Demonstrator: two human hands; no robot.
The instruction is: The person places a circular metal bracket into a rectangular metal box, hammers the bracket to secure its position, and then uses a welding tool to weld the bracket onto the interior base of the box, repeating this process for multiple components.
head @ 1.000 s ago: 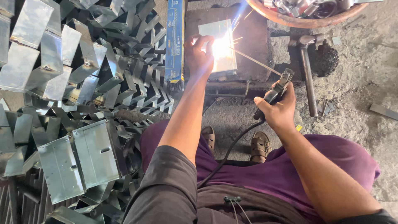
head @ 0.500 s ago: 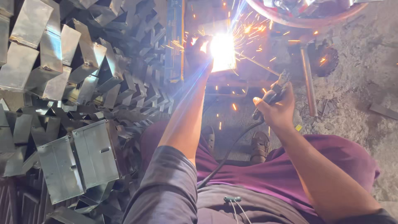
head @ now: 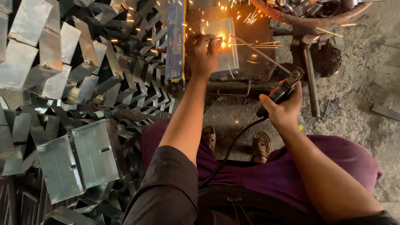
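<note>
1. Head view: left hand [head: 201, 53] clamps a small sheet-metal box [head: 222, 45] on the dark metal table [head: 254, 62], fingers over its left edge.
2. Right hand [head: 283, 109] is closed on the electrode holder [head: 280, 92]; the welding rod [head: 258, 53] touches the box top, sparks flying.
3. Hands well apart. Pile of sheet-metal parts [head: 83, 87] on the left; hammer [head: 309, 71] on the right.

The sheet-metal box [head: 223, 46] is shiny silver-grey, with an orange-white glow and orange sparks at its top. The holder [head: 283, 91] is black with orange patches, and its cable [head: 227, 154] is black. The long packet [head: 176, 41] is blue. Trousers [head: 291, 175] are purple, sandals [head: 260, 146] brown, and the bowl's [head: 308, 18] rim rusty red-brown.
</note>
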